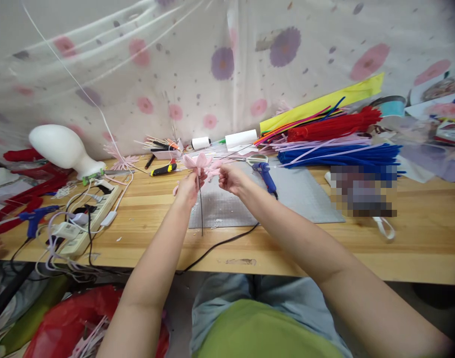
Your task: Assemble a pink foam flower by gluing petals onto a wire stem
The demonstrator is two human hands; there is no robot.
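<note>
Above the grey cutting mat (305,199), my left hand (192,188) pinches a pink pipe-cleaner flower (197,161) just under its petals. From that hand a thin dark stem (201,214) points down across the mat. My right hand (230,180) is close beside it, fingers closed at the edge of a smaller fuzzy pink piece (213,170). That piece touches or overlaps the flower; I cannot tell whether they are joined. A blue glue gun (265,179) lies right of my right hand, near scissors (257,159).
Blue pipe cleaners (339,155) and red ones (332,125) are heaped at back right. A yellow-black cutter (163,169) lies left of the mat. Further left are a power strip (89,223), another glue gun (37,219) and a white head form (59,144). A black cable (220,243) crosses the front.
</note>
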